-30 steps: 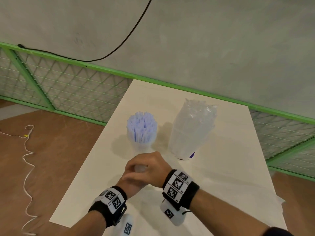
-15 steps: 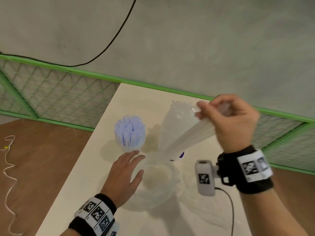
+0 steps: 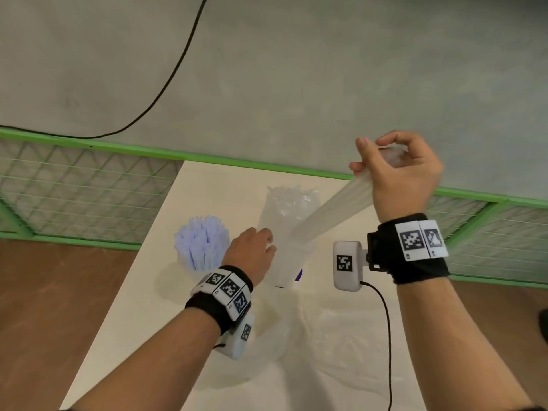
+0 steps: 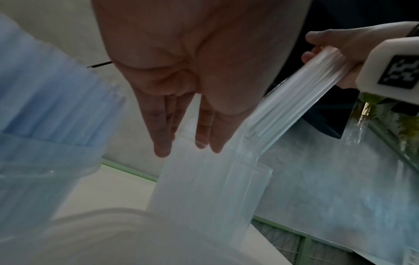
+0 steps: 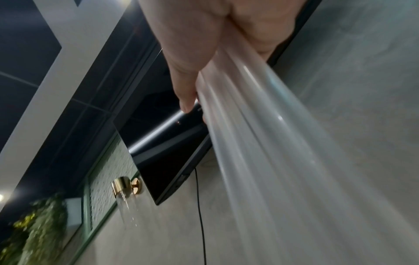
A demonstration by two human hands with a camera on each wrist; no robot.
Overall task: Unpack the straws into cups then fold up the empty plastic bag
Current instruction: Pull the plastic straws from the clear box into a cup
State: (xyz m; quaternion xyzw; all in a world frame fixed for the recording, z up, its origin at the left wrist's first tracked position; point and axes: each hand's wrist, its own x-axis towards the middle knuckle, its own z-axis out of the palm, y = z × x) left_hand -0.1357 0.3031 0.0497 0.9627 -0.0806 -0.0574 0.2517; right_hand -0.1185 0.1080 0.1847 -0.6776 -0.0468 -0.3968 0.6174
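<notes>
- Head view: a bundle of clear straws (image 3: pixel 329 213) is clamped in the right hand (image 3: pixel 400 176) at the upper right of the frame, slanting down toward centre. The left hand (image 3: pixel 252 256), fingers straight, is laid against the tall bag of straws (image 3: pixel 284 232) standing at mid-frame. A cup (image 3: pixel 204 266) packed with blue straws (image 3: pixel 201 241) is seen left of centre on the table (image 3: pixel 133 307). Crumpled clear plastic (image 3: pixel 341 348) is spread at lower centre; whether it is an emptied bag cannot be told.
- Left wrist view: the left hand's fingers (image 4: pixel 161 136) are shown extended, touching the bag's side. The bundle is gripped at the upper right. The rim of a clear cup (image 4: pixel 102 220) is glimpsed at the bottom; its contents cannot be told.
- Right wrist view: the straws (image 5: pixel 260 134) are wrapped by curled fingers (image 5: pixel 186 86); no cup is visible.
- Judged: unpacking is under way. Next, the bundle must be lifted clear and stood in a cup while the bag is steadied.
</notes>
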